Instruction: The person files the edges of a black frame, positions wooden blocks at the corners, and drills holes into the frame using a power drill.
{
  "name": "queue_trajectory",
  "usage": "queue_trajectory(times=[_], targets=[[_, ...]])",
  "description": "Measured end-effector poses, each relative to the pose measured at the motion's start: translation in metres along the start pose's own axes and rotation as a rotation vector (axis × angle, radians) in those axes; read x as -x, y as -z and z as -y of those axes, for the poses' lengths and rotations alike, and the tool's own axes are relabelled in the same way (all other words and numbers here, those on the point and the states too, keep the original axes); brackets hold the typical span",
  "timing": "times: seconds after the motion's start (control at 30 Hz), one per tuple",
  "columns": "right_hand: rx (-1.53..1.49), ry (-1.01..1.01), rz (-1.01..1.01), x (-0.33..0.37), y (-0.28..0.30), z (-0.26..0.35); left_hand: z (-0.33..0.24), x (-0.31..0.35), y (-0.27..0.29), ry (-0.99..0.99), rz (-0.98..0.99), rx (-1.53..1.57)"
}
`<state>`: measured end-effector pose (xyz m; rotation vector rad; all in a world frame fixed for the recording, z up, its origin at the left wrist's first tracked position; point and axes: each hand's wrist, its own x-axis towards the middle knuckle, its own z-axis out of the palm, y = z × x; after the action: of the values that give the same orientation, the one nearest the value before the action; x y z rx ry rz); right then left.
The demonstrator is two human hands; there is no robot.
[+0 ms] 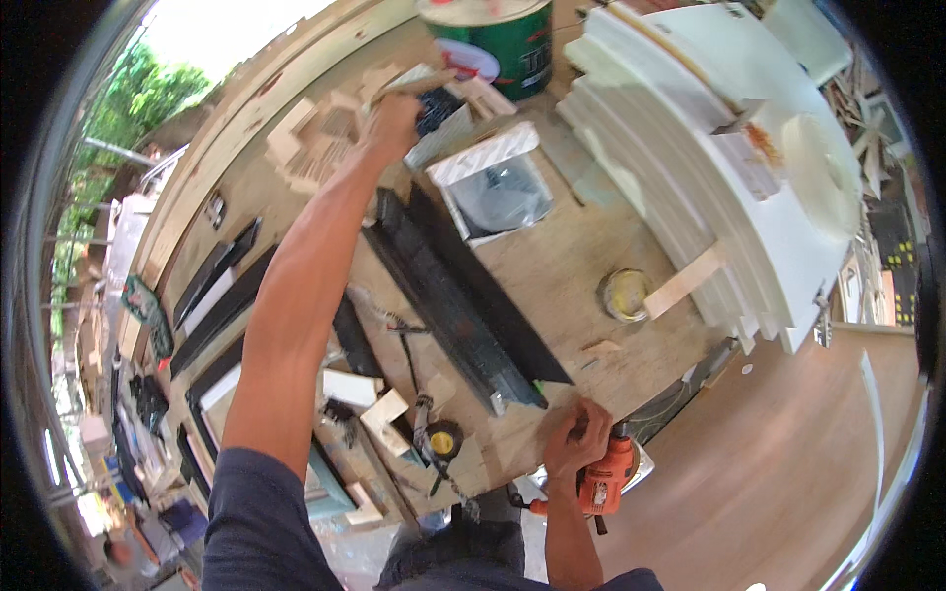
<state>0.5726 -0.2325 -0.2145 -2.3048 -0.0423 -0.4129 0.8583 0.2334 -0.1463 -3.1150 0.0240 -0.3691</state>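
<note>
My left arm stretches to the far side of the workbench. There my left hand (394,123) is at a small open box of dark pieces (434,110), too small to name; its fingertips are hidden. Close to the front edge, my right hand (579,433) is closed, its fingers curled; what they hold, if anything, does not show. Beside it is an orange power drill (605,477). Between my hands a long black moulded strip (453,300) lies at a slant, its near end close to my right hand. An open white box (491,187) with a clear plastic bag is beyond it.
Notched wood offcuts (315,138) lie left of my left hand. A green bucket (498,49) stands at the back. Large white curved panels (680,167) fill the right, near a small round tin (625,294). A tape measure (444,439) is near the front edge.
</note>
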Motion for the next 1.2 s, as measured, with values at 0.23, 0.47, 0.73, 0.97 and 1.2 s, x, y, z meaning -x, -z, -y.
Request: queue_trajectory(times=[0.23,0.47,0.73,0.97,1.2], targets=[[0.04,-0.06,0.024,0.007,0.008,-0.005,-0.01,0.025,-0.004,0.125,-0.024,0.218],[-0.011,-0.055,0.015,0.006,0.005,0.0,-0.024,0.043,0.018,0.123,-0.002,0.174],[0.02,0.009,-0.024,0.003,0.001,0.006,-0.023,0.047,0.02,0.117,-0.108,0.017],[0.012,-0.037,-0.038,0.001,0.007,0.006,-0.023,0.047,0.011,0.342,0.063,0.057],[-0.027,-0.032,-0.011,0.001,0.014,0.003,-0.038,0.092,0.085,0.138,-0.037,0.244]])
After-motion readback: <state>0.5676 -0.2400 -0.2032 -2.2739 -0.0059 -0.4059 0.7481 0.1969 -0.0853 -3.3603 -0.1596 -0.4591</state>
